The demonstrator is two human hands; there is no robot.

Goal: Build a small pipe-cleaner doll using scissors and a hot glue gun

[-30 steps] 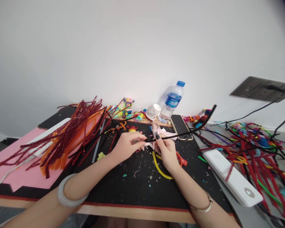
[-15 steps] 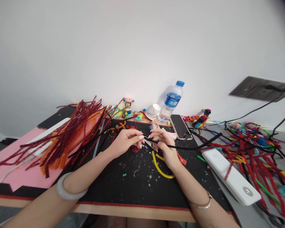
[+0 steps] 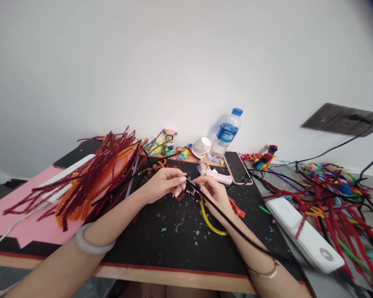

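Observation:
My left hand is closed in a pinch on the end of a black pipe cleaner. Close beside it, my right hand has its fingers curled around the same strand, which trails down over the right forearm. Between the fingertips a small greyish piece shows, too small to make out. A curved yellow strand and a red-orange piece lie by the right hand, partly hidden by it. Behind the hands is a pink glue gun on the black mat, which is strewn with fluff scraps.
To the left, dark red and orange pipe cleaners lie in a heap on pink paper. A water bottle, a paper cup and a phone stand or lie at the back. Rightward are a white power bank and red strands.
The black pipe cleaner has swung from pointing out to the right to hanging down across my right forearm. My right hand has turned a little, and more of the glue gun shows.

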